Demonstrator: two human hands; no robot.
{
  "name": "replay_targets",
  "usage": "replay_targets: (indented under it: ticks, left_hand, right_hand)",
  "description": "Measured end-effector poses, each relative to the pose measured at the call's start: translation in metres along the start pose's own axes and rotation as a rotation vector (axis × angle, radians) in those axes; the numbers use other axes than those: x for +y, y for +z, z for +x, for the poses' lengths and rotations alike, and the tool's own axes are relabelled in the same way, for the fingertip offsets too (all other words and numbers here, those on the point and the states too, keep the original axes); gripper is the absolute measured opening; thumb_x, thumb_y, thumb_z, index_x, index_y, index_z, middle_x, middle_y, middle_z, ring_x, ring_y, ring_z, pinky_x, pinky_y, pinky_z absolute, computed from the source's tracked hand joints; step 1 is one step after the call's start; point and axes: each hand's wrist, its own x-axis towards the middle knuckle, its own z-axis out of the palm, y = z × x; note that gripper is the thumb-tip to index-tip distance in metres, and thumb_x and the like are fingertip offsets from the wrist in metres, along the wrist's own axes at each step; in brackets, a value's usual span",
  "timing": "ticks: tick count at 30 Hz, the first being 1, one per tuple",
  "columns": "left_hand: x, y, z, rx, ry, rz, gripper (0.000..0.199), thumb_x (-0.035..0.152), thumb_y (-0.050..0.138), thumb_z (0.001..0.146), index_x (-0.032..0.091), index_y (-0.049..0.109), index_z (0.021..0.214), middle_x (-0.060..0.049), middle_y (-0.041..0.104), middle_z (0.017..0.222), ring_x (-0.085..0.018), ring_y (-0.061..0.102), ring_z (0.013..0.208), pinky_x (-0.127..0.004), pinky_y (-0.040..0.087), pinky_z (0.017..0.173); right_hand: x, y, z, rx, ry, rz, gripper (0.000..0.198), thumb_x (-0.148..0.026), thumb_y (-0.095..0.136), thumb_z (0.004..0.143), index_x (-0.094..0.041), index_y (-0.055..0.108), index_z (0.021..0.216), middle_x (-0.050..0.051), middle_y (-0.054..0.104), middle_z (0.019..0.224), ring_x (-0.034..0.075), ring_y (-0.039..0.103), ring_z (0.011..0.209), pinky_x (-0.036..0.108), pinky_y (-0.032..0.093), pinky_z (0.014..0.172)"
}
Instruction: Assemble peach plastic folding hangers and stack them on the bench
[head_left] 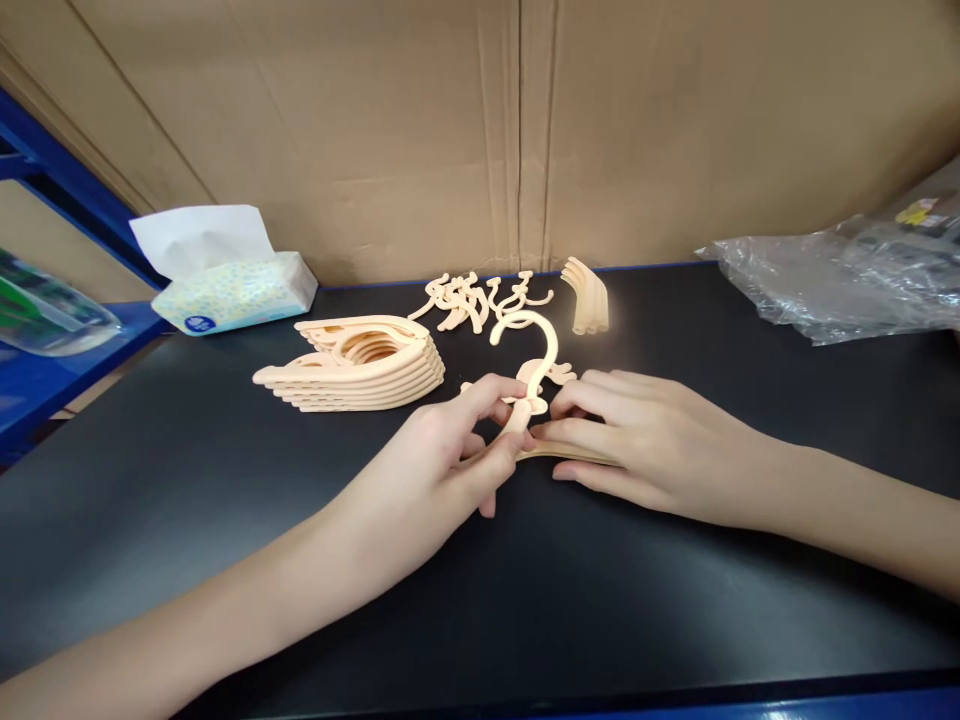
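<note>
Between my hands is a cream plastic clothes hanger (pixel 549 352) with its curved hook standing up. My left hand (pixel 448 450) is closed around the hanger's joint just below the hook, thumb and fingers pinching it. My right hand (pixel 637 435) lies to the right with its fingers curled over the hanger's arm (pixel 574 454), close to the tabletop. Part of that arm is hidden under the right fingers. Directly behind the hook lie a few small cream plastic pieces (pixel 559 372), partly covered by the hands.
A stack of cream hanger bodies (pixel 360 375) sits at left. Behind are a pile of loose hooks (pixel 459 300) and a bundle of curved arms (pixel 586 298). A tissue pack (pixel 240 290) stands back left, clear plastic bags (pixel 817 280) back right. Cardboard (pixel 360 140) backs the black table (pixel 480 620).
</note>
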Motion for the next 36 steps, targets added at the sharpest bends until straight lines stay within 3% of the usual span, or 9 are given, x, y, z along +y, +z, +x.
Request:
replay_targets:
  ticks: [3,8,10,13,16,19,23,27,36]
  left_hand:
    - [-0.002,0.003,0.006,-0.071,-0.049,-0.259,0.025,0.036,0.049,0.095,0.024,0.049,0.117,0.000,0.061,0.098,-0.005,0.052,0.050,-0.015,0.041,0.039]
    - [-0.003,0.004,0.011,-0.100,-0.095,-0.500,0.020,0.026,0.055,0.091,0.022,0.047,0.108,0.004,0.055,0.079,-0.009,0.053,0.060,-0.014,0.046,0.042]
    - [-0.003,0.003,0.011,-0.088,-0.096,-0.520,0.012,0.029,0.053,0.093,0.021,0.048,0.102,0.004,0.054,0.076,-0.009,0.052,0.063,-0.014,0.047,0.044]
    - [-0.002,0.000,0.011,-0.066,-0.095,-0.510,0.017,0.036,0.049,0.097,0.019,0.050,0.093,0.005,0.053,0.071,-0.008,0.052,0.061,-0.013,0.048,0.047]
    - [-0.002,-0.002,0.012,-0.067,-0.159,-0.519,0.019,0.035,0.050,0.097,0.017,0.052,0.089,0.004,0.057,0.072,-0.007,0.055,0.061,-0.011,0.047,0.049]
    - [-0.002,-0.002,0.014,-0.074,-0.250,-0.534,0.017,0.029,0.051,0.096,0.016,0.052,0.086,0.000,0.065,0.079,-0.010,0.064,0.071,-0.012,0.049,0.052]
    - [-0.005,-0.003,0.014,-0.117,-0.268,-0.552,0.017,0.028,0.050,0.098,0.016,0.052,0.087,-0.001,0.068,0.069,-0.010,0.067,0.062,-0.012,0.049,0.051]
    - [-0.005,-0.004,0.013,-0.150,-0.255,-0.557,0.013,0.025,0.052,0.097,0.015,0.057,0.102,-0.001,0.071,0.067,-0.010,0.068,0.058,-0.011,0.049,0.048]
    - [-0.002,-0.003,0.014,-0.173,-0.211,-0.586,0.025,0.030,0.054,0.096,0.018,0.060,0.116,0.003,0.066,0.060,-0.008,0.063,0.046,-0.009,0.042,0.037]
  right_hand:
    - [0.002,0.002,0.000,0.013,-0.024,-0.036,0.023,-0.019,0.043,0.097,-0.016,0.066,0.098,0.007,0.066,0.096,0.018,0.056,0.082,0.030,0.044,0.071]
    - [0.009,0.004,0.000,0.014,-0.071,-0.113,0.025,-0.004,0.040,0.091,-0.014,0.063,0.094,0.007,0.065,0.090,0.019,0.053,0.080,0.031,0.041,0.072]
    - [0.009,0.003,0.000,0.012,-0.050,-0.120,0.026,-0.003,0.038,0.089,-0.014,0.062,0.088,0.006,0.063,0.084,0.019,0.052,0.074,0.030,0.039,0.068]
    - [0.009,0.000,0.000,0.045,-0.019,-0.119,0.029,-0.008,0.035,0.092,-0.014,0.061,0.081,0.003,0.059,0.071,0.016,0.048,0.063,0.029,0.035,0.061]
    - [0.010,-0.003,-0.001,0.072,0.000,-0.089,0.037,-0.034,0.038,0.100,-0.015,0.060,0.077,0.000,0.056,0.063,0.014,0.046,0.055,0.028,0.033,0.057]
    - [0.014,-0.004,-0.003,0.079,0.000,-0.128,0.049,-0.055,0.045,0.095,-0.017,0.056,0.065,-0.002,0.050,0.054,0.012,0.043,0.050,0.028,0.027,0.052]
    - [0.018,-0.002,-0.004,0.010,0.029,-0.131,0.042,-0.043,0.046,0.097,-0.018,0.056,0.065,-0.002,0.052,0.057,0.012,0.045,0.050,0.026,0.026,0.051]
    - [0.018,-0.002,-0.004,-0.046,0.054,-0.128,0.041,-0.044,0.042,0.098,-0.018,0.058,0.071,-0.002,0.055,0.058,0.013,0.048,0.049,0.026,0.025,0.050]
    - [0.007,-0.002,0.001,0.071,-0.014,-0.279,0.041,-0.037,0.039,0.100,-0.017,0.062,0.072,0.000,0.056,0.059,0.015,0.047,0.055,0.028,0.030,0.057]
